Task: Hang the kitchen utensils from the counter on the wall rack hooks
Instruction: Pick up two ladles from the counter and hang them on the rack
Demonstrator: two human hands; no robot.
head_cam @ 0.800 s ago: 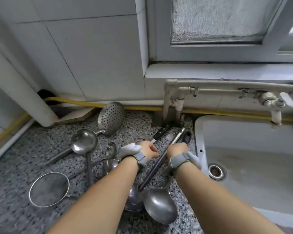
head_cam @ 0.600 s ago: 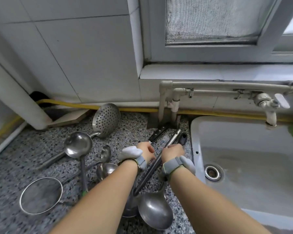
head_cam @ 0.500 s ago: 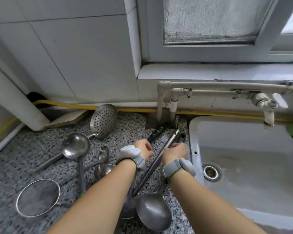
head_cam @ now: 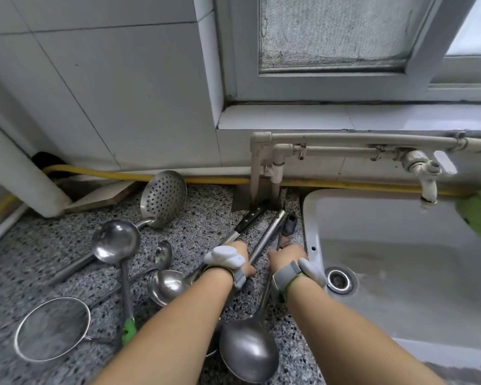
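Note:
Several steel utensils lie on the speckled counter [head_cam: 203, 232]: a perforated skimmer [head_cam: 163, 200], a round ladle [head_cam: 114, 241], two small ladles [head_cam: 165, 286], a mesh strainer [head_cam: 52, 329] and a big ladle [head_cam: 247, 351] nearest me. My left hand [head_cam: 239, 255] is curled around a long steel handle [head_cam: 268, 233] that runs toward the wall. Just right of it, my right hand [head_cam: 285, 254] is closed over the big ladle's thin handle, whose black end [head_cam: 289, 226] sticks out beyond the fingers. No wall rack or hooks are in view.
A black-handled knife [head_cam: 250, 218] lies left of the steel handle. White water pipes [head_cam: 264, 168] and a tap [head_cam: 425, 173] run along the wall. The white sink [head_cam: 400, 259] is right of my right hand. A large white pipe [head_cam: 17, 176] stands at the left.
Both hands held the long steel handle together; my right hand has shifted right, off it and onto the thin ladle handle. The left hand stays on the steel handle.

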